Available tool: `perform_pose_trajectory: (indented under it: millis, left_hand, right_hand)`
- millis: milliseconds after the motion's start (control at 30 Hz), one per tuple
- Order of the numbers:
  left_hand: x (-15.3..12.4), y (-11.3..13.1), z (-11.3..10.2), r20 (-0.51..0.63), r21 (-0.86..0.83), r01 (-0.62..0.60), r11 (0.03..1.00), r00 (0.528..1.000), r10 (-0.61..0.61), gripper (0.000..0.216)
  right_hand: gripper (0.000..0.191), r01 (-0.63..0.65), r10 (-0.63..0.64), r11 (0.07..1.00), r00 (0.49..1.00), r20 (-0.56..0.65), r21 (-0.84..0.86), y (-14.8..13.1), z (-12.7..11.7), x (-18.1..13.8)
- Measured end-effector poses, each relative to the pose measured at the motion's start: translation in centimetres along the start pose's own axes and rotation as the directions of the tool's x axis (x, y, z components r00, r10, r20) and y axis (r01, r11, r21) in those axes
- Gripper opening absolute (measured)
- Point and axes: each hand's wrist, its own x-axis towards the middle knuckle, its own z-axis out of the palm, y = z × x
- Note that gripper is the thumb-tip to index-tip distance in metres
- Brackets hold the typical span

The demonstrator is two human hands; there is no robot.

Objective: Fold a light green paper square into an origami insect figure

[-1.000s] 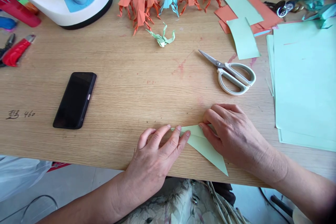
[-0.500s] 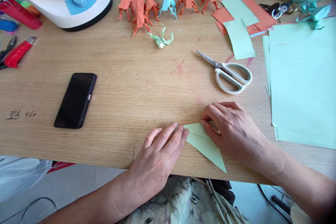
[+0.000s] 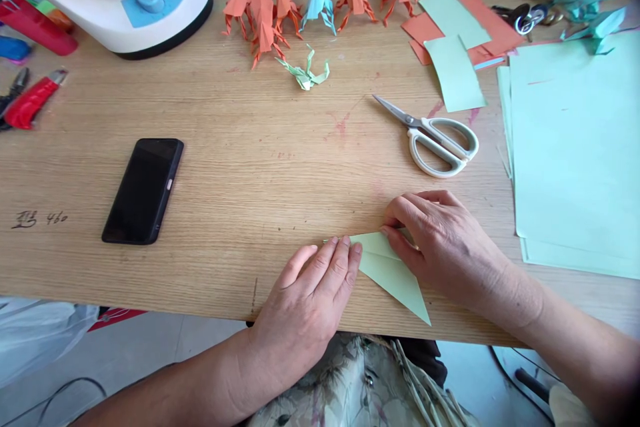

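Pinched between the thumb and forefinger of our right hand: upper edge of one pale green folded paper. Our left hand: palm down, fingers extended side by side, fingertips resting on the paper's left end. Paper: on the wooden table, between our hands and partly covered by them, one sharp corner (the lower right) pointing at the table's near edge. Beyond our right hand, apart from it: one pair of white-handled scissors.
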Motion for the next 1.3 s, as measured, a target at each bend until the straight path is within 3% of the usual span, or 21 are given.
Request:
perform_pose_trajectory:
  millis: [667,833,1067,1300]
  left_hand:
    - [1.8,1.1,-1.0,0.132,0.112,0.023,0.993,0.991,-0.037,0.048]
    - [1.8,1.6,-0.9,0.1,0.078,0.09,0.993,0.99,-0.097,0.046]
    - [1.6,1.0,-0.1,0.1,-0.044,-0.057,0.997,0.993,0.061,0.047]
    - [1.9,0.2,-0.1,0.072,-0.113,-0.088,0.99,0.993,0.096,0.049]
  right_hand:
    - [0.013,-0.004,0.004,0.998,1.0,-0.001,0.056,0.2,0.0,0.1]
    - [0.012,-0.021,0.018,0.982,1.0,0.018,0.189,0.5,-0.5,0.1]
    - [0.01,-0.066,0.062,0.938,0.998,0.023,0.34,2.3,-1.9,-0.3]
    - [0.013,-0.158,0.187,0.965,0.974,-0.127,0.21,2.3,-2.5,-2.6]
